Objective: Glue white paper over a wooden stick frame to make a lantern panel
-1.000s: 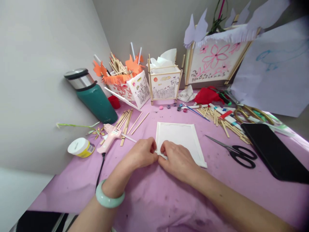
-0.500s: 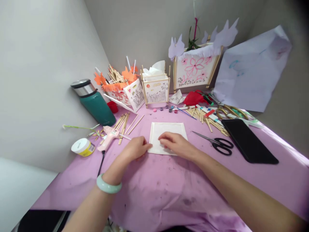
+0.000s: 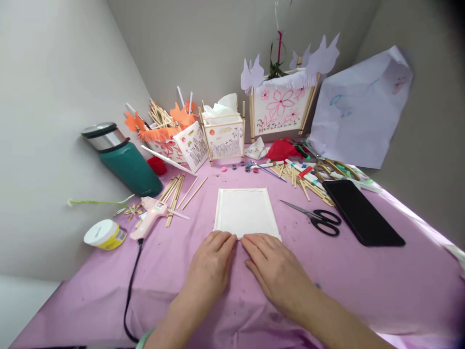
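Note:
A white rectangular panel (image 3: 246,208) with a raised border lies flat on the purple cloth (image 3: 240,310). My left hand (image 3: 215,257) has its closed fingers on the panel's near edge, left of the middle. Beside it, my right hand (image 3: 271,261) presses the same edge with its fingertips, the fingers held together. The two hands nearly meet at the middle of that edge and partly cover it. Black-handled scissors (image 3: 316,218) lie to the right of the panel. On the left rests a pink glue gun (image 3: 150,215) with a black cord.
A green bottle (image 3: 131,165) leans at the left, behind a white-lidded jar (image 3: 105,235). Wooden sticks (image 3: 175,194) lie near the glue gun. A black phone (image 3: 363,213) is at the right. Decorated boxes (image 3: 225,138) line the back, near gold-handled scissors (image 3: 327,169).
Both hands have come to the panel's near edge, side by side; the right hand has left the panel's middle. The camera view has shifted, so the surroundings sit further left.

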`<state>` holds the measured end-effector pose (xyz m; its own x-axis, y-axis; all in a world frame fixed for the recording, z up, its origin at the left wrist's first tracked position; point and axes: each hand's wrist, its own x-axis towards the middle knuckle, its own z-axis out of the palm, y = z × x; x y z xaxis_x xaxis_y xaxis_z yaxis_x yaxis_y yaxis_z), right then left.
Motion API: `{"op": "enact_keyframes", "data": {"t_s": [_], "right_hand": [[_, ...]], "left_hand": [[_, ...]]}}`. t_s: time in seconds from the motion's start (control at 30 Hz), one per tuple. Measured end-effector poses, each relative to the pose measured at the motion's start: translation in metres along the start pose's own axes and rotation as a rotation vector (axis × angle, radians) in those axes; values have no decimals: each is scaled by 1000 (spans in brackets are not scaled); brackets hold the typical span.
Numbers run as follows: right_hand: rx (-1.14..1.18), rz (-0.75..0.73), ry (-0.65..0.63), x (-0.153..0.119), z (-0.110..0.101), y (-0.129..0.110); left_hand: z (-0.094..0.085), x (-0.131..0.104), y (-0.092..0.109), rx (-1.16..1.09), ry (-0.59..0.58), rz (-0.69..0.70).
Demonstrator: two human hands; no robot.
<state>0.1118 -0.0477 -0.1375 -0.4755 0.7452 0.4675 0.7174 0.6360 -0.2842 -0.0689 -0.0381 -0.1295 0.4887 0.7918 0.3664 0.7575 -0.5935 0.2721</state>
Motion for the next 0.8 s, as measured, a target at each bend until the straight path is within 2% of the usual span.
{"op": "enact_keyframes", "data": {"t_s": [0.17, 0.3, 0.43, 0.53, 0.6, 0.7, 0.8], "right_hand": [[-23, 83, -80, 7, 4, -1], [-20, 180, -102, 11, -5, 7], [158, 277, -140, 21, -22, 24], [208, 280, -242, 36, -26, 29], [176, 293, -319, 47, -24, 28], [140, 313, -417, 59, -19, 26], [168, 326, -467, 64, -16, 26]], "left_hand": [[1, 10, 2, 77, -88, -54], [-1, 10, 0, 49, -110, -90], [-9, 10, -9, -106, -50, -145], [-14, 16, -15, -146, -15, -199], [-16, 23, -17, -132, -73, -219], [-16, 34, -20, -102, -233, -210], [-16, 40, -21, -64, -332, -170]]}}
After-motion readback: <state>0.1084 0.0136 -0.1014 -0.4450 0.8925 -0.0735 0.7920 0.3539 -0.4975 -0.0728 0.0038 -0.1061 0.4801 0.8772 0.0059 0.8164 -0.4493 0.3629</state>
